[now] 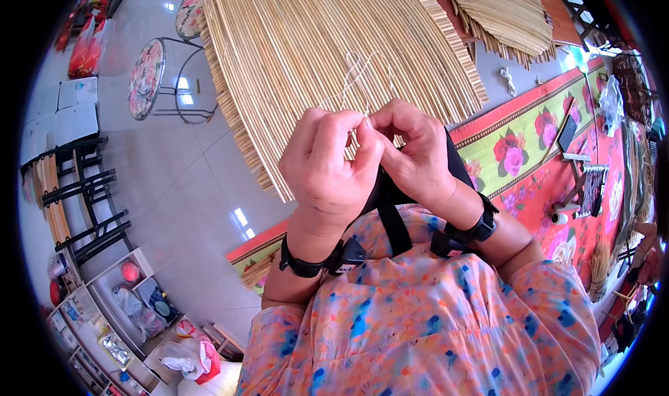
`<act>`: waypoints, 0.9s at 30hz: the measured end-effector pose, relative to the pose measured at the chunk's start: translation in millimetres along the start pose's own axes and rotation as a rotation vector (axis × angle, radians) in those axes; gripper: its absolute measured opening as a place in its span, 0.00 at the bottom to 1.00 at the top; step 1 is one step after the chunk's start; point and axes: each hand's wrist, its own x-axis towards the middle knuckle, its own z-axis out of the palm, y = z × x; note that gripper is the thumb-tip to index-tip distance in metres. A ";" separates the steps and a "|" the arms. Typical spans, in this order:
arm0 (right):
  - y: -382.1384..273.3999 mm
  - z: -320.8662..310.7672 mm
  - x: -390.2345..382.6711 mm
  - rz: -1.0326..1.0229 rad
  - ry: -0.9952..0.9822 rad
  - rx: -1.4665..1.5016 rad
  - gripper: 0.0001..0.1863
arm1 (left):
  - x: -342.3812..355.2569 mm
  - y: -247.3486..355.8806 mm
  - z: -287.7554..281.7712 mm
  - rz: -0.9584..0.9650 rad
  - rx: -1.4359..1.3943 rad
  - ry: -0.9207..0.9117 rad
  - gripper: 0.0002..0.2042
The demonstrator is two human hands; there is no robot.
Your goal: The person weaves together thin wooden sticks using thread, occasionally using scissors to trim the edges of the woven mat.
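Both hands meet in front of me, just over the near edge of a large mat of straw-coloured stalks [306, 40]. My left hand [327, 162] is closed, thumb and forefinger pinching a thin white string [355, 75]. Close against it, my right hand [414, 145] pinches the same string at the fingertips. Loose loops of the string trail away over the mat. The exact spot where the fingertips grip is partly hidden by the fingers. Each wrist wears a black strap.
A flower-topped round stool [148, 79] stands left of the mat. At far right lies a second stalk mat [505, 12]. A floral red-and-green cloth [512, 148] covers the right side, with a phone [567, 134] on it. Shelves [104, 305] hold bags at lower left.
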 end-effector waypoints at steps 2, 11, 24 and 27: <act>-1.8 0.7 -0.1 -0.015 0.011 0.010 0.06 | 1.0 0.4 0.5 0.019 0.029 -0.004 0.08; -4.4 0.4 1.4 -0.056 0.007 -0.026 0.07 | 1.3 0.4 -0.2 0.062 0.086 0.004 0.09; -5.9 -0.7 2.5 -0.087 0.008 -0.045 0.07 | 2.4 0.9 -1.2 0.058 0.071 -0.009 0.09; -6.2 -1.0 2.6 -0.097 0.010 -0.058 0.07 | 3.0 1.0 -1.2 0.057 0.071 -0.012 0.09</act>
